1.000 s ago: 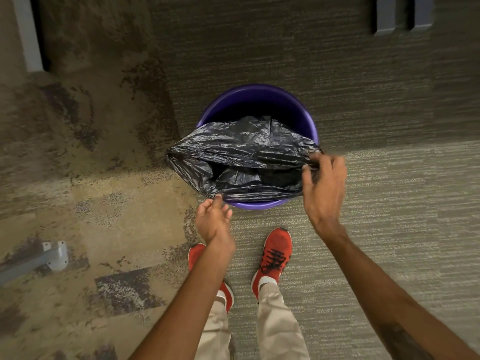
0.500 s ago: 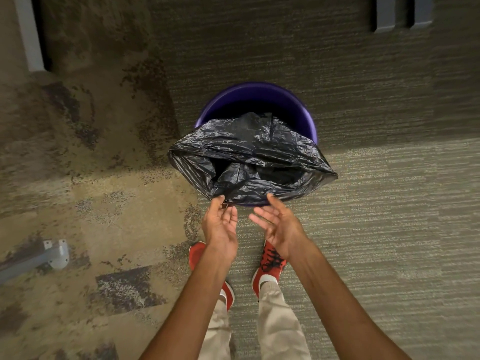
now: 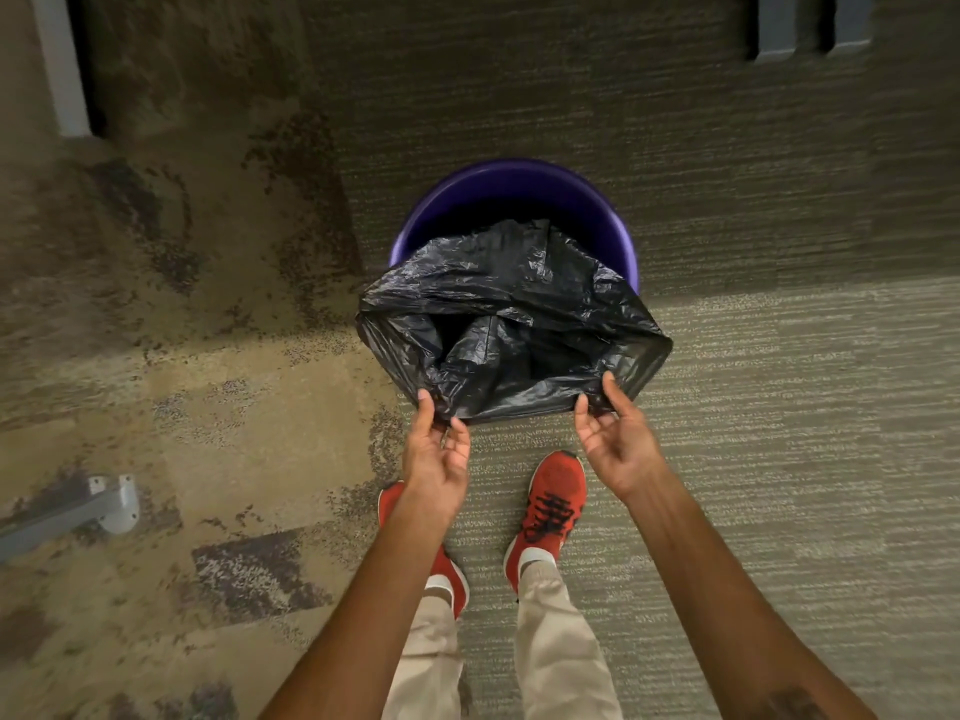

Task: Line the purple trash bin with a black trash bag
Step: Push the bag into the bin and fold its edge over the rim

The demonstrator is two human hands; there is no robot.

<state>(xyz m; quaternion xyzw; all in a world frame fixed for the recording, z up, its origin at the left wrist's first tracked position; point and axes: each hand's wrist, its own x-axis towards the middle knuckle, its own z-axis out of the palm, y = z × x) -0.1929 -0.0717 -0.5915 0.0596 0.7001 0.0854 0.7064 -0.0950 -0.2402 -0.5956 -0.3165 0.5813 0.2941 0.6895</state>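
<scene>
Basically, purple trash bin [image 3: 511,192] stood on the carpet [image 3: 779,407] just beyond my red shoes [image 3: 553,498], black trash bag [image 3: 514,314] sitting in its mouth with the opening gaping toward me. Near hem of the bag hung over the bin's near rim; far rim was bare purple, so lining looked roughly half done.

Left hand [image 3: 434,454] pinched the near-left corner of the hem between thumb and fingers. Right hand [image 3: 613,439] pinched the near-right part of the hem the same way, palm up. Both closed on plastic, nothing else held.

Handling call: thin film, very light, floppy, no stiffness of its own. Crinkled and glossy, so probably slick under fingertips and easy to lose from a shallow pinch. Likely tears if stretched hard over the rim.

Best hold, in my view: the hem itself, hands well apart, enough material gathered in each pinch. Then the far edge needs pulling over the far rim. Bin looked light too; could slide or tip if the bag is tugged sideways.
</scene>
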